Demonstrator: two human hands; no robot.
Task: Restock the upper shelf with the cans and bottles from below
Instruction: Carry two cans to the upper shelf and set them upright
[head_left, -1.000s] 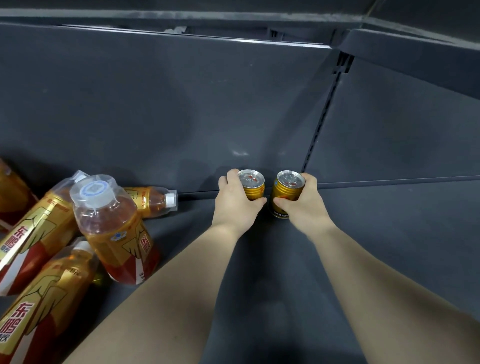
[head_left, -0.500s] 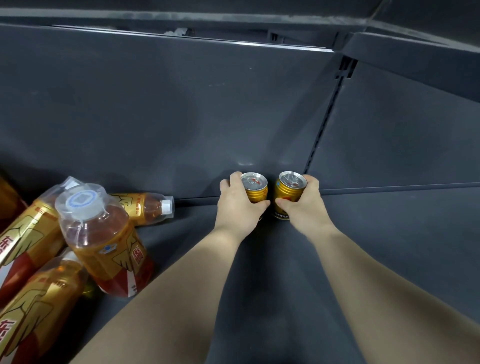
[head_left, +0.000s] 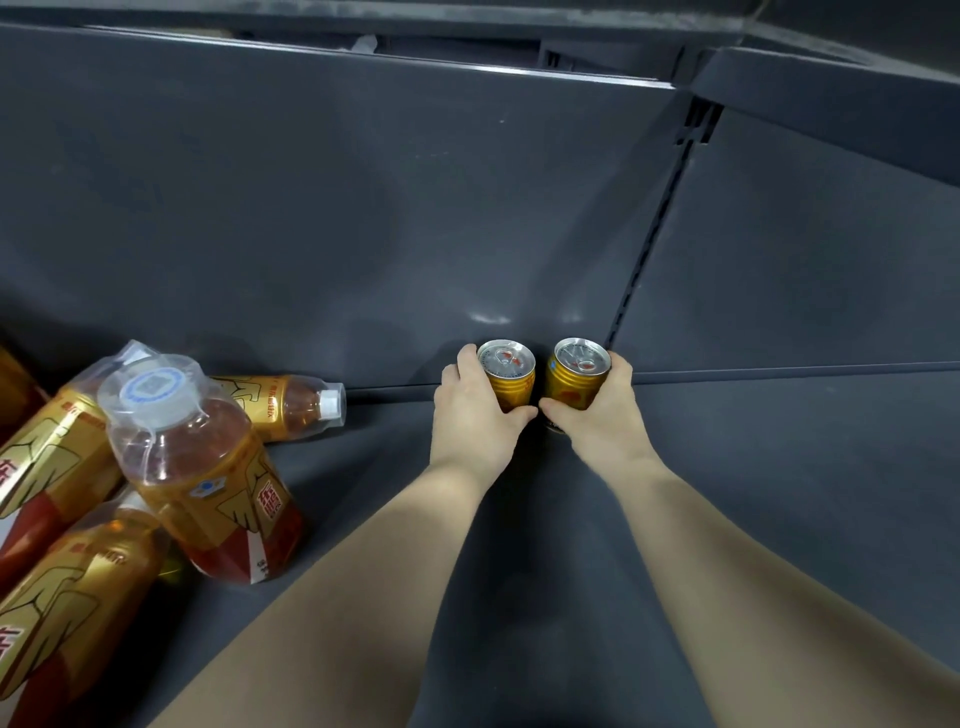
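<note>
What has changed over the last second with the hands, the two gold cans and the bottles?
Nothing visibly moved. The left hand still grips the left can and the right hand the right can, both upright by the back panel. The bottles stay heaped at left; only the view drifted slightly.

This is a shop, seen at a display rack. The shelf (head_left: 779, 493) is of dark grey metal, and behind it stands a back panel (head_left: 311, 208) of the same metal. Between two panels runs an upright (head_left: 645, 260) with a row of slots, as store racks have. The edge of an upper shelf (head_left: 831, 83) shows above. At the left, several bottles (head_left: 208, 467) of one same drink, with gold and red labels, are heaped together, and two gold cans (head_left: 511, 387) stand at the back. So many equal goods fit a store.
</note>
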